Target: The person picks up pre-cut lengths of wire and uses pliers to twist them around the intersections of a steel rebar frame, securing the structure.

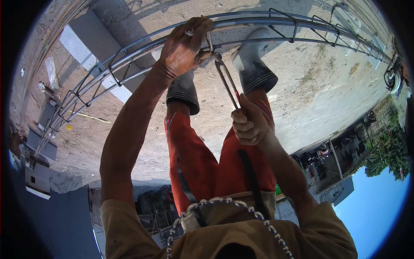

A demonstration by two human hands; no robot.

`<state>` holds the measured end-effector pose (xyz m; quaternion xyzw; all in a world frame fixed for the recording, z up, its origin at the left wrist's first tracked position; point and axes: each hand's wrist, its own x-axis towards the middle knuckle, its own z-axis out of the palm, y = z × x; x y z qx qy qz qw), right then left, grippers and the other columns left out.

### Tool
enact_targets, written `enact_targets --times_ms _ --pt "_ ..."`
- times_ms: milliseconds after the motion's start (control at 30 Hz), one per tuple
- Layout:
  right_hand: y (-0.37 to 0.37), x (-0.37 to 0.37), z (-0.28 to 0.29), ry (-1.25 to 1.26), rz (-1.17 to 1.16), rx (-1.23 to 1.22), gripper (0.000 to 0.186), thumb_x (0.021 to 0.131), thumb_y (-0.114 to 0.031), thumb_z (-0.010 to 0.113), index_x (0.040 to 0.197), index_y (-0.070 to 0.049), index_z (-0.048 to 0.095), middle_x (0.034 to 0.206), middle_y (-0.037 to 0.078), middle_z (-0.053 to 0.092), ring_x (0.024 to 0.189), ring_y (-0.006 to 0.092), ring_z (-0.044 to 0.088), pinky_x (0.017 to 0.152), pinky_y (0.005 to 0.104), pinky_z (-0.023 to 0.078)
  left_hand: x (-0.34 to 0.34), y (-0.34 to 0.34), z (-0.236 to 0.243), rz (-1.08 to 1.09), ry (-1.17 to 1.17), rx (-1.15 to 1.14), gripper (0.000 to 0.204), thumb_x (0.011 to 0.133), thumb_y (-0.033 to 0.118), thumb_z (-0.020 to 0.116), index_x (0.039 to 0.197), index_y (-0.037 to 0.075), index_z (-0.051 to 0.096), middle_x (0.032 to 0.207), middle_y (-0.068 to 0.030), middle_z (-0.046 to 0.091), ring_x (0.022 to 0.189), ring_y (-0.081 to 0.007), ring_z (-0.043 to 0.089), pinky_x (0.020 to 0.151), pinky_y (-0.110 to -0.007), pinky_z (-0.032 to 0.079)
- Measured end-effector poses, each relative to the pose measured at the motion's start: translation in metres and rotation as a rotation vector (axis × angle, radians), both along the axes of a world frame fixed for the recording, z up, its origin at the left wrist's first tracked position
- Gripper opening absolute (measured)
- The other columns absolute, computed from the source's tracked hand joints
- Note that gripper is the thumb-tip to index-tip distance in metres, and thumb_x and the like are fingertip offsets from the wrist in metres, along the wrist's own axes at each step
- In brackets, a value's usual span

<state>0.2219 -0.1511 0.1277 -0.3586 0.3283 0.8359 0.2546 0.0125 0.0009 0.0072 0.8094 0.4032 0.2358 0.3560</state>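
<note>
A long rebar cage (302,23) of steel bars and bent stirrups crosses the upper part of the head view, above my boots. My left hand (183,47) has its fingers curled over the bars near the middle, round a short upright stirrup. Long-handled steel pincers (226,77) are in my right hand (248,123), gripped low on the handles. Their head meets the cage just beside my left fingers. Whether the jaws bite on wire there is too small to tell.
My grey rubber boots (254,69) stand on dusty pale ground (315,86) below the cage. A grey slab (92,36) lies behind the bars at upper left. Motorbikes (392,77), sheds and trees line the right rim. Grey boards (39,144) lie at the far left.
</note>
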Motion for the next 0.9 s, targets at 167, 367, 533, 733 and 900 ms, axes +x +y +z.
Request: enact_targets --times_ms 167,367,533,733,900 --pt "-0.001 -0.01 0.001 -0.204 0.373 0.079 0.036 0.089 -0.037 0.05 0.107 -0.005 0.054 0.08 0.014 0.058 0.07 0.0291 0.059 0.061 0.0358 0.048 -0.003 -0.002 -0.002 0.004 0.018 -0.009 0.077 0.057 0.017 0.076 0.126 0.004 0.044 0.12 -0.0126 0.056 0.112 -0.0282 0.052 0.096 -0.036 0.042" --pt "0.02 -0.02 0.03 -1.408 1.531 0.817 0.038 0.088 -0.029 0.054 0.117 -0.006 0.052 0.093 0.018 0.061 0.082 0.0324 0.062 0.067 0.0363 0.05 -0.003 -0.003 -0.006 -0.003 0.093 -0.002 0.079 0.056 0.021 0.077 0.126 0.003 0.044 0.12 -0.0118 0.056 0.113 -0.0267 0.05 0.098 -0.035 0.04" --pt "0.021 -0.018 0.019 -1.045 1.471 0.343 0.041 0.093 -0.042 0.042 0.104 -0.005 0.056 0.069 0.006 0.055 0.053 0.0153 0.052 0.047 0.0277 0.042 -0.005 -0.006 -0.007 0.001 0.098 0.022 0.078 0.056 0.022 0.076 0.125 0.003 0.045 0.119 -0.0109 0.056 0.113 -0.0264 0.051 0.097 -0.035 0.04" --pt "-0.017 0.024 -0.015 -0.518 1.217 0.305 0.045 0.094 -0.047 0.038 0.095 -0.005 0.053 0.054 -0.004 0.042 0.039 0.0036 0.037 0.035 0.0205 0.031 -0.004 -0.007 -0.002 0.005 0.049 0.038 0.078 0.055 0.02 0.077 0.125 0.003 0.045 0.119 -0.0109 0.055 0.113 -0.026 0.051 0.096 -0.035 0.041" --pt "-0.025 0.002 0.001 -0.779 0.957 0.731 0.039 0.086 -0.035 0.06 0.105 -0.003 0.047 0.059 -0.001 0.048 0.04 0.0053 0.048 0.037 0.02 0.04 0.001 -0.005 -0.005 0.03 0.048 0.043 0.078 0.055 0.02 0.077 0.125 0.006 0.045 0.118 -0.0109 0.054 0.112 -0.0263 0.051 0.094 -0.036 0.043"
